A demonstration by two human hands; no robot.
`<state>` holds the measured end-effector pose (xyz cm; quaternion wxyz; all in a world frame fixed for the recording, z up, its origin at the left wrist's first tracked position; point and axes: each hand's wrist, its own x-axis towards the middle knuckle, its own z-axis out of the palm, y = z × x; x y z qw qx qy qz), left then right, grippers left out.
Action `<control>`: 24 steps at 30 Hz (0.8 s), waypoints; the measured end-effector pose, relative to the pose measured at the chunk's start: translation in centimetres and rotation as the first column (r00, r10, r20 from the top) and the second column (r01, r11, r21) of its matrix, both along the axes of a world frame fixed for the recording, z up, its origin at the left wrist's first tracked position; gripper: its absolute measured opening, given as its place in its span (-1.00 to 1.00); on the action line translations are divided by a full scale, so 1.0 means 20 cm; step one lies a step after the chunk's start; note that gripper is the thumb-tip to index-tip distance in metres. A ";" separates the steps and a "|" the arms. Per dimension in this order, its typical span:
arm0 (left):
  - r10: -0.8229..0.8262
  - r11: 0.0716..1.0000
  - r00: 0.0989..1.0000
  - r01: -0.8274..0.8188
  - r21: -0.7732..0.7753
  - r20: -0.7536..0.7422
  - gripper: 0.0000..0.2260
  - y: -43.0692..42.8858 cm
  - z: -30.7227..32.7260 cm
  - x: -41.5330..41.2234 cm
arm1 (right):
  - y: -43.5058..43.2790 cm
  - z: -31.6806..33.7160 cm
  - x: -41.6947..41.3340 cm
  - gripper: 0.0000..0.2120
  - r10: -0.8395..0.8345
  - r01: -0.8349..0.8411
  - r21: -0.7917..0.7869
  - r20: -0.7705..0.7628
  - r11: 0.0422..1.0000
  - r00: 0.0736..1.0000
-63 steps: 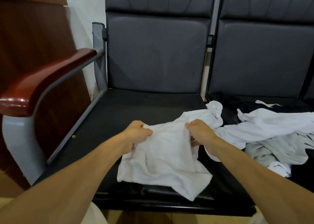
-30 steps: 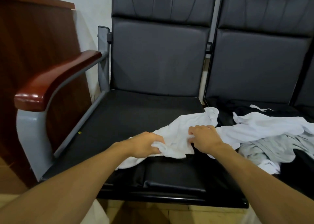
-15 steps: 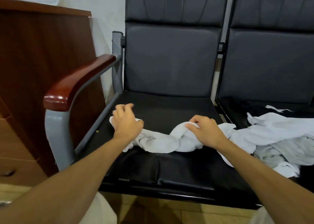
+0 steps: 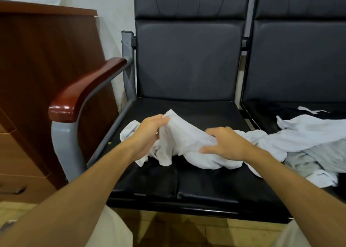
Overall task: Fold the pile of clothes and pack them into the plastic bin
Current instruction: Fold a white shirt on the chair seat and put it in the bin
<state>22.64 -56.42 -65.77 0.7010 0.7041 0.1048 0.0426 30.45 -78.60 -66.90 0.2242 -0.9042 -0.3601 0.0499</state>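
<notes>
Spreading one item flat for folding appears to be the step in hand; no fold has been laid yet. Nearest the person, the front edge of the black padded leather seat [image 4: 168,188] carries nothing. At mid-seat lies the crumpled white fabric garment [image 4: 187,145], with one lobe trailing toward the left edge.

The left hand [image 4: 148,134] pinches a raised edge of the white fabric garment. Its fingers [image 4: 161,120] are clamped on the cloth and hold that edge up off the seat. The right hand [image 4: 226,145] bears on the bunched middle, with its fingers [image 4: 218,132] curled into the fabric and the thumb laid along the near side, so it grasps the cloth.

Farther right, across the right edge and on the neighbouring seat, lies the loose pile of white and grey clothes [image 4: 307,132], unfolded. White cloth runs from the right hand into this pile, and where one item ends cannot be told. The plastic bin is not in view. Beyond the left edge stand the red-brown wooden armrest [image 4: 84,89] and the brown wooden cabinet [image 4: 46,59].

The task is judged to be at an early stage. The next move calls for the following:
- Free the garment from the pile.
- Locate two matching corners.
- Draw the hands apart until the cloth lies flat on the seat.
</notes>
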 end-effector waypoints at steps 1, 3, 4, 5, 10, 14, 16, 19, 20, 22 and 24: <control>0.043 0.998 0.999 -0.043 -0.047 -0.006 -0.75 0.02 0.01 -0.01 | -0.02 -0.02 0.01 -0.70 -0.008 0.011 -0.085 0.038 0.996 0.999; 0.145 0.981 0.989 -0.144 -0.128 -0.006 -0.70 0.06 0.01 -0.02 | -0.04 -0.02 0.03 -0.71 -0.063 0.075 -0.161 0.080 0.984 0.995; 0.212 0.967 0.977 -0.212 -0.140 -0.014 -0.73 0.07 0.02 -0.03 | -0.05 -0.01 0.03 -0.71 -0.096 0.112 -0.174 0.102 0.978 0.990; 0.294 0.948 0.955 -0.295 -0.123 -0.026 -0.77 0.09 0.02 -0.02 | -0.06 0.00 0.02 -0.69 -0.123 0.150 -0.190 0.147 0.970 0.981; 0.606 0.776 0.791 -0.612 0.152 0.089 -0.81 0.16 0.01 -0.04 | -0.04 0.07 -0.04 -0.68 -0.180 0.255 -0.181 0.348 0.950 0.920; 0.564 0.772 0.817 -0.572 0.279 0.115 -0.81 0.15 -0.01 -0.06 | -0.02 0.08 -0.10 -0.62 -0.199 0.246 -0.189 0.233 0.951 0.952; 0.558 0.785 0.824 -0.561 0.263 0.094 -0.78 0.15 -0.01 -0.07 | -0.04 0.11 -0.12 -0.67 -0.142 0.147 -0.148 0.043 0.978 0.989; 0.549 0.804 0.834 -0.547 0.234 0.062 -0.76 0.15 0.01 -0.11 | -0.08 0.17 -0.18 -0.79 0.121 -0.158 -0.062 -0.404 0.985 0.907; 0.537 0.809 0.842 -0.531 0.253 0.050 -0.77 0.14 0.02 -0.12 | -0.08 0.17 -0.20 -0.82 0.174 -0.226 -0.043 -0.500 0.973 0.849; 0.506 0.821 0.862 -0.490 0.292 0.023 -0.84 0.13 0.01 -0.14 | -0.08 0.15 -0.21 -0.78 0.207 -0.249 -0.014 -0.515 0.968 0.832; 0.485 0.834 0.875 -0.464 0.299 0.004 -0.87 0.12 0.01 -0.15 | -0.06 0.12 -0.22 -0.73 0.180 -0.211 -0.025 -0.430 0.977 0.885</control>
